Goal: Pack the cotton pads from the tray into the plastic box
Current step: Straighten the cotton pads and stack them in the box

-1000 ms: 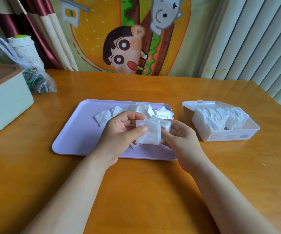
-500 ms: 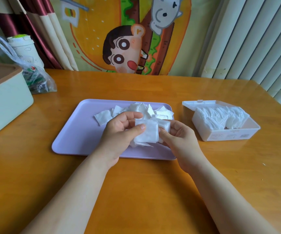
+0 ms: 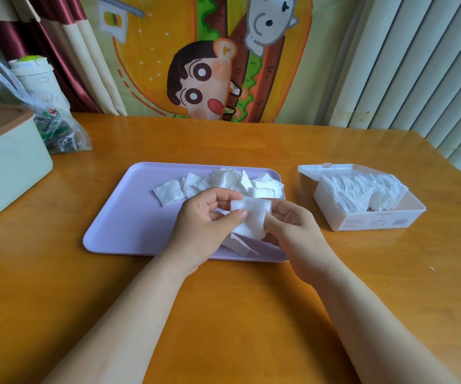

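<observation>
Two hands hold a stack of cotton pads (image 3: 251,220) over the tray (image 3: 129,217).

The worktop (image 3: 237,314) carries the lilac tray; the open plastic box (image 3: 376,221), part-filled with pads, stands right of the tray. Over the tray's near-right part the left hand (image 3: 204,223) pinches the stack between thumb and fingers; the right hand (image 3: 293,225) seems to grip its other edge. Along the tray's far side lie loose pads (image 3: 223,180).
</observation>
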`<state>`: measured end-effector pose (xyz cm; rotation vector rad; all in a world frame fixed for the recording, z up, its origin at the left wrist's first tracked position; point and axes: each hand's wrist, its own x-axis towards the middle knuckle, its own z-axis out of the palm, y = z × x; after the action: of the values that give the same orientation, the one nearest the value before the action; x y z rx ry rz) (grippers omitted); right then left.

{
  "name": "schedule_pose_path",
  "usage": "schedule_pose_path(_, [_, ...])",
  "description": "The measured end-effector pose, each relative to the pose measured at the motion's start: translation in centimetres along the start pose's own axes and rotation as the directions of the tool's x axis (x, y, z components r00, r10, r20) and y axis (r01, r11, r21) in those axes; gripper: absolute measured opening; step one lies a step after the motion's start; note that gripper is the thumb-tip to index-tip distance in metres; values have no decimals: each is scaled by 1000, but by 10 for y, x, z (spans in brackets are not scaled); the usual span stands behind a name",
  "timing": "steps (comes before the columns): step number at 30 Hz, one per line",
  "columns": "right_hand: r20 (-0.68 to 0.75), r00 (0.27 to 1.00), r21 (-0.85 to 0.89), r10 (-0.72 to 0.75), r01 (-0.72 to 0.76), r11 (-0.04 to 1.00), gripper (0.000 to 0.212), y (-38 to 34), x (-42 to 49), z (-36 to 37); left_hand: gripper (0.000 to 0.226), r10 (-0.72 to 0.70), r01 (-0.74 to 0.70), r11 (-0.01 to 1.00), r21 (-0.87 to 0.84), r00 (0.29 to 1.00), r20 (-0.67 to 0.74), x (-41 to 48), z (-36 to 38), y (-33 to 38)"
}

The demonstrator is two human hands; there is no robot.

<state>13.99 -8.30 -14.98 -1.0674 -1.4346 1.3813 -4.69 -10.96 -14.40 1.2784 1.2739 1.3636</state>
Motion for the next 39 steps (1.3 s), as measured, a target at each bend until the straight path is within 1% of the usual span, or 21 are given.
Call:
schedule_pose_path(2, [11, 1000, 41, 13, -13, 999, 22, 0, 1, 1, 23, -1, 1, 1000, -2, 999, -33, 0, 0, 0])
schedule_pose_path(4, [37, 999, 90, 30, -33, 995, 29, -3, -1, 2, 22, -8, 8, 1000, -2, 998, -60, 1, 0, 0])
schedule_pose_path(6, [69, 997, 88, 25, -31, 996, 35, -7, -4, 2, 21, -16, 17, 1000, 6, 997, -77, 1, 2, 0])
schedule_pose_path(8, [60, 998, 55, 5, -9, 998, 33, -9, -6, 4, 21, -20, 22, 999, 29, 997, -73, 0, 2, 2])
schedule_pose_path(9, [30, 1000, 39, -1, 0, 999, 29, -8, -6, 5, 21, -26, 28, 998, 50, 998, -51, 0, 1, 4])
schedule_pose_path(11, [-51, 999, 18, -7, 8, 1000, 22, -4, -4, 5, 30, -58, 54, 996, 73, 997, 53, 1, -7, 8])
schedule_pose_path(14, [-103, 995, 1, -1, 1, 1000, 18, -1, -1, 5, 59, -117, 93, 990, 103, 960, 253, 0, -25, 10])
schedule_pose_path(15, [-114, 993, -11, -3, 2, 1000, 18, -1, -1, 4, 68, -127, 93, 988, 124, 946, 300, -1, -27, 9])
schedule_pose_path(17, [-132, 991, -28, -3, -1, 1000, 17, 1, 1, 5, 80, -137, 74, 978, 195, 933, 333, -5, -26, 7])
schedule_pose_path(19, [-144, 990, -19, 0, -3, 1000, 17, 3, 1, 5, 81, -120, 36, 966, 258, 941, 316, -6, -21, 4])
schedule_pose_path(23, [-174, 985, 63, -3, 15, 998, 17, 4, 2, 4, 74, -94, 22, 951, 309, 971, 219, 0, -20, -3])
schedule_pose_path(25, [-202, 979, 103, -5, 26, 994, 18, 5, 3, 4, 62, -86, 36, 963, 268, 981, 176, 3, -26, -1])
schedule_pose_path(27, [-210, 978, 104, -6, 28, 994, 19, 6, 5, 4, 43, -61, 41, 988, 151, 989, 135, 5, -32, 3])
schedule_pose_path(29, [-194, 981, 76, -9, 24, 997, 19, 7, 5, 4, 26, -44, 49, 998, -29, 989, 138, 4, -32, 10])
schedule_pose_path(31, [-151, 988, 41, -12, 19, 999, 20, 6, 4, 5, 22, -43, 66, 988, -139, 987, 157, 2, -26, 13])
schedule_pose_path(33, [-100, 995, 22, -11, 13, 1000, 24, 4, 3, 6, 17, -61, 79, 989, -121, 987, 151, 0, -17, 12])
schedule_pose_path(35, [-63, 998, 29, -9, 11, 1000, 26, 3, 1, 6, 12, -70, 75, 996, -43, 990, 123, 0, -12, 9])
schedule_pose_path(37, [-42, 999, 29, -12, 14, 999, 24, 3, 0, 5, 12, -70, 70, 998, 8, 993, 100, 1, -10, 5])
schedule_pose_path(39, [-34, 999, 16, -15, 16, 1000, 23, 4, 1, 4, 12, -76, 75, 997, 18, 994, 84, 2, -10, 2])
